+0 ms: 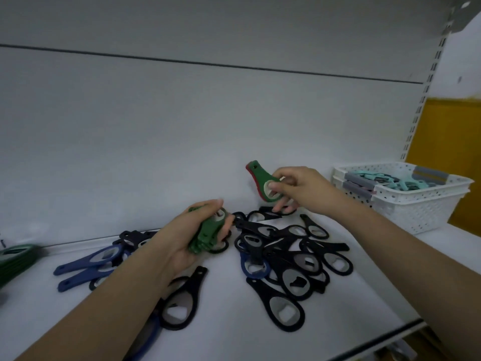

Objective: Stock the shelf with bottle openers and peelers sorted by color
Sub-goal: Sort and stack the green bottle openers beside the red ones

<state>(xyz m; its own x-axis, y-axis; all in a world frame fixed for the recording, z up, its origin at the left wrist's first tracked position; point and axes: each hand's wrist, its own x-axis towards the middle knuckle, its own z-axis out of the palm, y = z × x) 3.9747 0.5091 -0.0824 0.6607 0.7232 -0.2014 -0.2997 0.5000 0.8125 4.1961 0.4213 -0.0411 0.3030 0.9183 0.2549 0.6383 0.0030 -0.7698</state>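
White shelf board carries everything, spreading under both forearms and beyond them. Off past the right wrist, two stacked white baskets hold pale teal and grey pieces — peelers, probably, though they are too small to be sure. Between and below the hands lies the heap of black openers, handles pointing every way, with a few blue openers out beyond the left forearm. At the far left edge, well apart from the left hand, sits a blurred green stack.

Left hand is closed around a bundle of green openers, their long axis running roughly down along the palm, ring ends uppermost. Right hand pinches a single green opener by its ring end, raised above the heap, handle tilted up and away to the left; a red edge shows behind it, perhaps a second opener.

That single opener lies up and to the right of the bundle, near but apart — so the right hand looks likeliest to bring it across, turning it to match the bundle's line.
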